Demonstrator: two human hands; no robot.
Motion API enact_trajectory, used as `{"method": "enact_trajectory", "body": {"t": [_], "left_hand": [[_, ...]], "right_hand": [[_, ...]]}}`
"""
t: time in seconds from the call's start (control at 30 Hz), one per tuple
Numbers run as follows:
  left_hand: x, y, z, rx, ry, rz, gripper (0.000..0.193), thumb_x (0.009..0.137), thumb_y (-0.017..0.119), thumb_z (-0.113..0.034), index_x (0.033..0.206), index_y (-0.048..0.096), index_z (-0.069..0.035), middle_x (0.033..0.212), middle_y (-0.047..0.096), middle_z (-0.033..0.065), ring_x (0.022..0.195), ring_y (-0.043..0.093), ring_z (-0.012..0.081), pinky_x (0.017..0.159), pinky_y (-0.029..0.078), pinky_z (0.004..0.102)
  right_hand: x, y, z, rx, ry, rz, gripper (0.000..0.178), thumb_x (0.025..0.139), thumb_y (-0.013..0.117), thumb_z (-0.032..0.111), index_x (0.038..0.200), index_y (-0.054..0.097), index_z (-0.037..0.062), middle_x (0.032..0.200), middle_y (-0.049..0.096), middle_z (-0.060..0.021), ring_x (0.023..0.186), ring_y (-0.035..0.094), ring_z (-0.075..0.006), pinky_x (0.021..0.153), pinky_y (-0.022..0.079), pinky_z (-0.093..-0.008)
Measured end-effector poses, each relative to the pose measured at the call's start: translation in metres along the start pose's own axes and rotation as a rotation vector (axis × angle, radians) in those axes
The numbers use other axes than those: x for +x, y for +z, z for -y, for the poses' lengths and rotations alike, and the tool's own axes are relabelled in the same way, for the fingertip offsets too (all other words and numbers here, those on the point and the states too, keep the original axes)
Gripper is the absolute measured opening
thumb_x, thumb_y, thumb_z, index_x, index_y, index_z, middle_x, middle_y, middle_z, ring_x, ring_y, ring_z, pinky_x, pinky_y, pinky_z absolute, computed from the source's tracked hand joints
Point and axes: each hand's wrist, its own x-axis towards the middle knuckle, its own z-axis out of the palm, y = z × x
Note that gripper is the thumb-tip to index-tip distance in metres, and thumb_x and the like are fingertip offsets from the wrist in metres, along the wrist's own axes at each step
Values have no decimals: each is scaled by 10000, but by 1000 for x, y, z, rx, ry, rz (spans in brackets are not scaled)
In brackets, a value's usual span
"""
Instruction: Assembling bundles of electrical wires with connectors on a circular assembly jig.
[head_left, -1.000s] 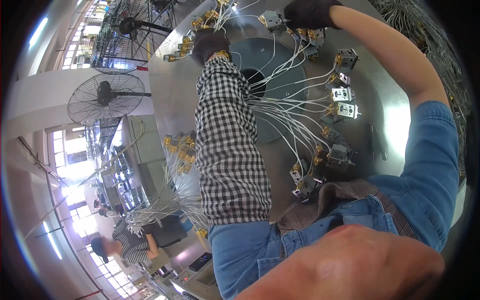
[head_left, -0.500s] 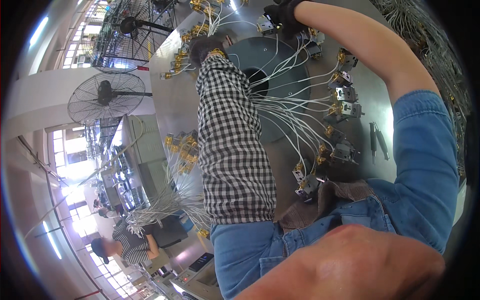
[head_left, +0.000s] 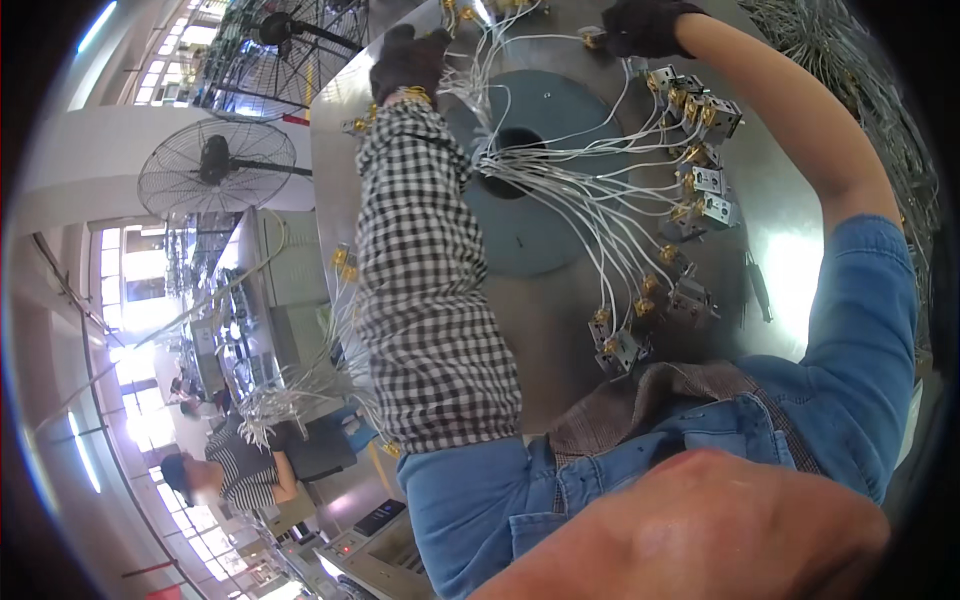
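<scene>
In a dark glove, my left hand reaches to the far left of a metal table; its fingers look spread, beside a bunch of white wires. My right hand, also gloved in black, is closed at the far edge. A small metal part with brass fittings sticks out at its fingertips, a white wire running to it. Most of that part is hidden by the glove. Many white wires come out of the dark hole in a grey disc, ending in metal switch-like blocks.
Slim dark tools lie on the steel tabletop at the right. A heap of grey wires fills the far right. Pedestal fans stand at the left. Behind, a person in a striped shirt sits near hanging white wires.
My right hand has moved right, with the metal part at its fingertips. My left hand has shifted slightly up and left. Wires and blocks at the far left have moved away from their earlier place.
</scene>
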Motion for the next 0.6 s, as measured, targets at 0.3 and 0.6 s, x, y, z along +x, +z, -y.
{"method": "enact_trajectory", "body": {"t": [0.3,0.6], "left_hand": [[-111,-101,16,-266,73,62,530,871,686,-440,1279,635,-105,1229,671,119,1141,625,219,984,464,355],[-301,-184,53,-457,84,-388,366,867,730,-202,1197,663,-57,1045,729,91,931,701,229,826,559,331]], "right_hand": [[-138,22,155,-45,-645,31,674,821,641,574,1369,562,191,1457,459,-196,1351,429,-383,1083,392,-464],[-109,31,154,-26,-199,487,707,629,816,441,1252,660,146,1249,630,-150,1165,593,-313,994,481,-441]]}}
